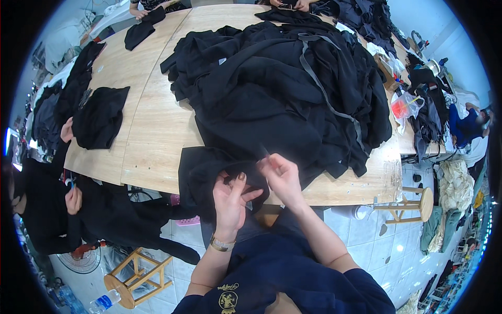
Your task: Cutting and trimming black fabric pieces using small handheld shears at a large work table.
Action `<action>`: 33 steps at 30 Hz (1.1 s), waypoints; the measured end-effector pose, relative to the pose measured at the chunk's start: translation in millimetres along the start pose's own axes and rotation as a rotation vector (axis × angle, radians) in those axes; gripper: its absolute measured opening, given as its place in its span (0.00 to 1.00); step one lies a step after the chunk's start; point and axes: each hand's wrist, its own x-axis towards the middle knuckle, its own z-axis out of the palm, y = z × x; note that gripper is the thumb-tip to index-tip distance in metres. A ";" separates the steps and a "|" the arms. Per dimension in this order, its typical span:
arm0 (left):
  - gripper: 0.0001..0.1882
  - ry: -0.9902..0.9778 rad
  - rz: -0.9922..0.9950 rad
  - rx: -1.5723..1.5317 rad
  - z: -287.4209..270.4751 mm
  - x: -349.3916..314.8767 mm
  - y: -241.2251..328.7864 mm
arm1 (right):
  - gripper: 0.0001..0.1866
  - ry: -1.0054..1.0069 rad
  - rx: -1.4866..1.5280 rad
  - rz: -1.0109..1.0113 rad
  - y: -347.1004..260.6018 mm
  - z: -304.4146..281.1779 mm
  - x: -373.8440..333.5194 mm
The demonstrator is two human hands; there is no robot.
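Note:
My left hand (228,204), with a gold watch (222,244) on its wrist, is held over a black garment piece (196,170) at the near table edge. Its palm is turned up, thumb and fingers apart; whether cloth touches the hidden fingers is unclear. Just to the right, my right hand (282,180) is closed, fingers pinched together. A small, thin dark tip shows blurred above its fingers, too smeared to name. Beyond both hands rises a large heap of black garments (251,99), with a grey strap (317,81) lying across it.
At left, a person (42,209) in black works with scissors beside a black cloth piece (102,118). Other people's hands (138,11) are at the far edge. Wooden stools (117,290) stand on the tiled floor. A plastic bag with a red drink (402,107) sits at right.

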 end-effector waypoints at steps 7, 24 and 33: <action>0.11 0.032 -0.024 -0.021 0.1 2.6 4.3 | 0.05 0.080 0.125 -0.017 6.4 3.1 1.1; 0.18 0.048 -0.040 -0.022 -2.8 1.1 1.3 | 0.08 -0.055 0.001 0.080 -3.8 1.2 -4.8; 0.19 0.057 -0.020 -0.003 -1.7 1.1 1.5 | 0.09 0.070 -0.182 -0.333 8.7 8.9 -12.4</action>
